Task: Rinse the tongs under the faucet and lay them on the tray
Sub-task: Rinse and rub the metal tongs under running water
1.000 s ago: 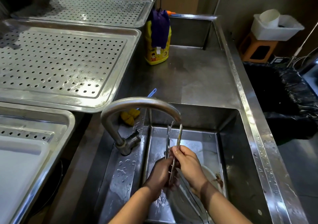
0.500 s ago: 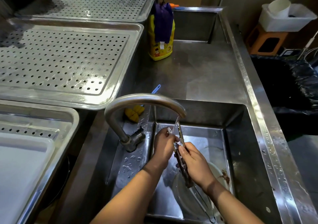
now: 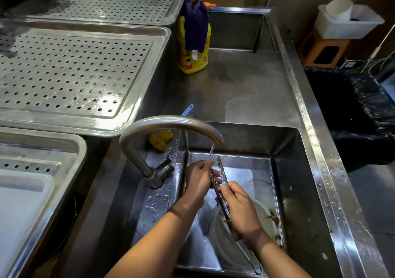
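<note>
Over the steel sink [image 3: 286, 183] I hold metal tongs [image 3: 220, 171] with their tips up under the curved faucet [image 3: 171, 124], from which a thin stream of water falls. My right hand [image 3: 241, 211] grips the tongs around the middle. My left hand [image 3: 198, 181] is curled around one tong arm near the tips, under the stream. The lower end of the tongs is hidden behind my right hand. A perforated steel tray [image 3: 70, 72] lies to the left of the sink, wet and bare.
A dirty white plate [image 3: 267, 215] lies in the sink under my hands. A yellow soap bottle with a purple cloth [image 3: 194, 40], a yellow sponge [image 3: 160, 141], a second perforated tray [image 3: 119, 2], a lower tray [image 3: 70, 145] and a black-lined bin [image 3: 350, 111] surround the sink.
My left hand has moved up the tongs from below to near the tips. The tongs have tilted and water now runs onto them. The camera moved closer.
</note>
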A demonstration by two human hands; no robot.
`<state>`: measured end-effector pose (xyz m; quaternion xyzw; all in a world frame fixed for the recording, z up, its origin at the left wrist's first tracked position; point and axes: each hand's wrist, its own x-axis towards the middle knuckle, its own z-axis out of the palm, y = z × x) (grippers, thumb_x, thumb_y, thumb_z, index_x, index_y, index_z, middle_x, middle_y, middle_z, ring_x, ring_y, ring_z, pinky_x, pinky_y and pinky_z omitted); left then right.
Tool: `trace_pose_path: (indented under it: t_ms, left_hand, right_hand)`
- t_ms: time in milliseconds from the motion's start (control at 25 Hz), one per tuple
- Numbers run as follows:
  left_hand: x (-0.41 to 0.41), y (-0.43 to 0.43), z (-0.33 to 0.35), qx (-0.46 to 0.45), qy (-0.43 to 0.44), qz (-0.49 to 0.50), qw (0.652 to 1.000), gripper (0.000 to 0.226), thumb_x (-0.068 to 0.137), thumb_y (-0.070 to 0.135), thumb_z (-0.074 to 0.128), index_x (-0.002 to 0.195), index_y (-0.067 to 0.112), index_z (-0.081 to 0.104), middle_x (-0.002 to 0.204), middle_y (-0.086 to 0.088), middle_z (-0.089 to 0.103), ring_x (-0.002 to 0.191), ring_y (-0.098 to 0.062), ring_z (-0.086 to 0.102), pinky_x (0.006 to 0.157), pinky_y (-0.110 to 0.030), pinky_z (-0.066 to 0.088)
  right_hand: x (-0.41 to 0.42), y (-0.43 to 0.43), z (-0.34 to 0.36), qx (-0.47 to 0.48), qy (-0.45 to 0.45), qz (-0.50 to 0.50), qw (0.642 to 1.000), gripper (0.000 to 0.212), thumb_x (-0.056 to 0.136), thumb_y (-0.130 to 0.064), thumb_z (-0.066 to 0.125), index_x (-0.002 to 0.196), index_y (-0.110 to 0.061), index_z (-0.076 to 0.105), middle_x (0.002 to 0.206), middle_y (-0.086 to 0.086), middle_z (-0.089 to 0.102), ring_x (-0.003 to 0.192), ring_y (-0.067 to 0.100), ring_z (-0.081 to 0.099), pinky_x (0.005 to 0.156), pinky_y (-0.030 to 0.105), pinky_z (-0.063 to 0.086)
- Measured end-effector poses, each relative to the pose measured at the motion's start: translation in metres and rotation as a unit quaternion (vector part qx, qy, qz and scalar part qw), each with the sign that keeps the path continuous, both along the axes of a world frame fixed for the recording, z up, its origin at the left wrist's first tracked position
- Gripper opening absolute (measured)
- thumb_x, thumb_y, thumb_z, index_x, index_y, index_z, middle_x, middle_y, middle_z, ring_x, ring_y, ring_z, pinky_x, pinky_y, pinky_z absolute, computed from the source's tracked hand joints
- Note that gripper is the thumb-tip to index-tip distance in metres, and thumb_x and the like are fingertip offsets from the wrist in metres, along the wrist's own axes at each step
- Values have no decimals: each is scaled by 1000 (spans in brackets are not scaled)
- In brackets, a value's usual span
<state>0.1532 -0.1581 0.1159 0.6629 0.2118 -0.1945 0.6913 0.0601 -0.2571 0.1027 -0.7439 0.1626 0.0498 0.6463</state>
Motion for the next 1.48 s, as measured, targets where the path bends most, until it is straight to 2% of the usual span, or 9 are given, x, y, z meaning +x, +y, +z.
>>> trace_pose_path:
  t_ms: [120,240,440,600,840,1000,1280,1320,1480]
  left_hand:
    - [-1,2,1,-6,-3,-23,1000,26,96,3,42,105,8,66,72,-9,65,50,-10,62,45,-24,49]
    - [0,5,0,24,-27,-7,999,27,98,6,40,87,3,65,52,-1,63,38,-7,57,38,-19,44]
    - [0,11,-10,-87,15,8,996,22,96,11,48,98,5,70,80,-21,74,65,-24,70,57,-30,56]
    - [-5,11,-15,-170,49,28,984,23,94,4,48,104,5,68,74,-11,71,60,-20,67,54,-27,55]
    - [-7,4,-6,-98,8,45,994,26,100,19,50,81,7,64,83,-27,66,71,-33,63,61,-35,52]
    - [-18,10,-3,-197,67,-5,978,44,98,45,48,108,5,66,97,-18,73,83,-31,68,76,-38,51]
    - [-35,24,-1,-156,-2,-98,983,52,89,61,57,99,10,58,91,-14,64,88,-26,62,70,-33,46]
    - [-32,27,3,-152,-21,-110,982,47,90,60,56,96,14,61,89,-10,67,83,-24,64,65,-30,48]
    - [-29,31,7,-81,-99,-144,981,45,91,67,44,100,31,68,71,4,66,54,-12,53,43,-23,37]
  right_hand:
    - [0,-2,2,4,-11,5,1000,28,102,-35,52,84,-15,58,71,-6,54,67,7,49,64,23,44]
    - [1,0,1,5,-13,8,1000,28,102,-34,53,80,-16,55,67,-11,52,64,4,48,60,17,45]
    - [3,3,4,24,7,1,1000,29,102,-36,52,85,-12,55,67,-6,53,63,7,53,57,30,56]
    - [2,1,7,24,18,-1,1000,32,102,-37,51,88,-8,55,71,4,55,65,15,55,62,41,55]
    - [1,4,8,14,-3,-3,1000,18,99,-38,55,89,-27,64,71,-7,66,65,5,60,57,19,51]
    - [7,5,6,8,-11,13,1000,15,101,-38,53,94,-34,65,86,-10,71,81,11,68,76,39,58]
    - [23,13,13,-328,-26,120,937,32,101,-40,41,93,-24,66,95,-10,63,95,14,54,83,32,44]
    - [29,14,20,-321,-39,81,943,29,100,-40,43,94,-26,68,95,-11,63,95,11,55,81,31,44]
    - [62,21,45,73,11,-5,997,16,100,-31,57,95,-24,70,73,-8,70,66,10,67,51,24,49]
